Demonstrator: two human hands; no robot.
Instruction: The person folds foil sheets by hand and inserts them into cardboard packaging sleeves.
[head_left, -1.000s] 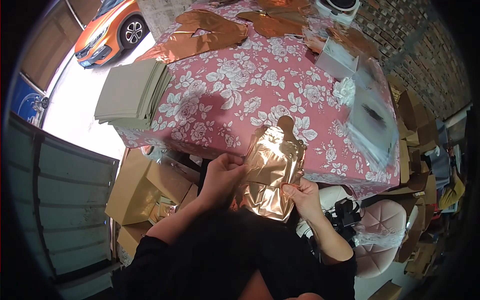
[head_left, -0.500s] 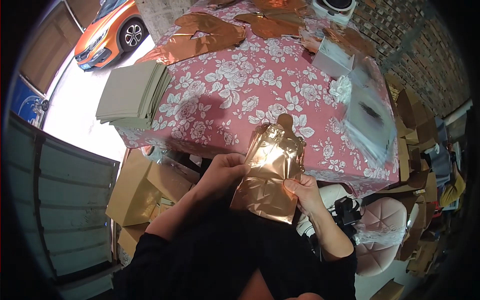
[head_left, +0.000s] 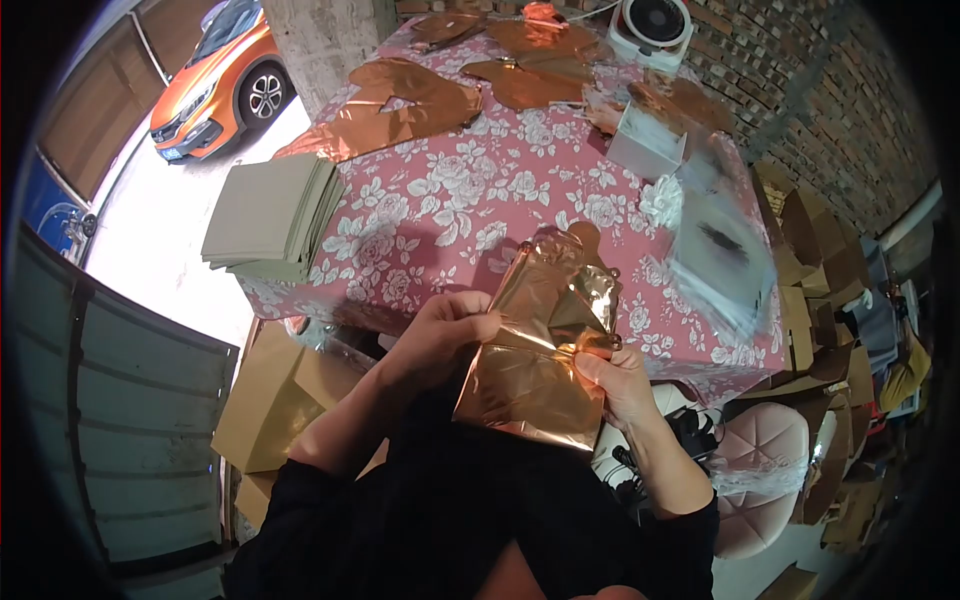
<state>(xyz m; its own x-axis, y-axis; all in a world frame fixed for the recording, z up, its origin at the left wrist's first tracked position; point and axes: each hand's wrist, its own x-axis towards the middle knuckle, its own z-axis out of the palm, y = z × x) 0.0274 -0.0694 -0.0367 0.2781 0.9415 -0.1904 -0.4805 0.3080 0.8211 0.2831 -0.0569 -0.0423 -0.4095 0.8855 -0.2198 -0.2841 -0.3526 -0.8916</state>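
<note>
A flat, crinkled copper-coloured foil balloon (head_left: 530, 390), folded over on itself, is held in front of my body at the table's near edge. My left hand (head_left: 452, 335) pinches its left edge between thumb and fingers. On the other side my right hand (head_left: 612, 382) grips the right edge, thumb on top and the other fingers mostly hidden behind the foil. A rounded tab sticks out at the far end of the foil, over the tablecloth (head_left: 460, 180).
Grey-beige cards (head_left: 265, 210) are stacked at the table's left. Clear plastic bags (head_left: 725, 255) and a white box (head_left: 648, 140) lie to the right. More copper foil shapes (head_left: 400, 115) and a fan (head_left: 655, 22) are farther back. Cardboard boxes (head_left: 265, 390) and a chair (head_left: 760, 450) flank me.
Both hands keep their hold on the foil balloon. Its upper part now looks more spread and tilted, with the creases shifted. The camera view has moved slightly.
</note>
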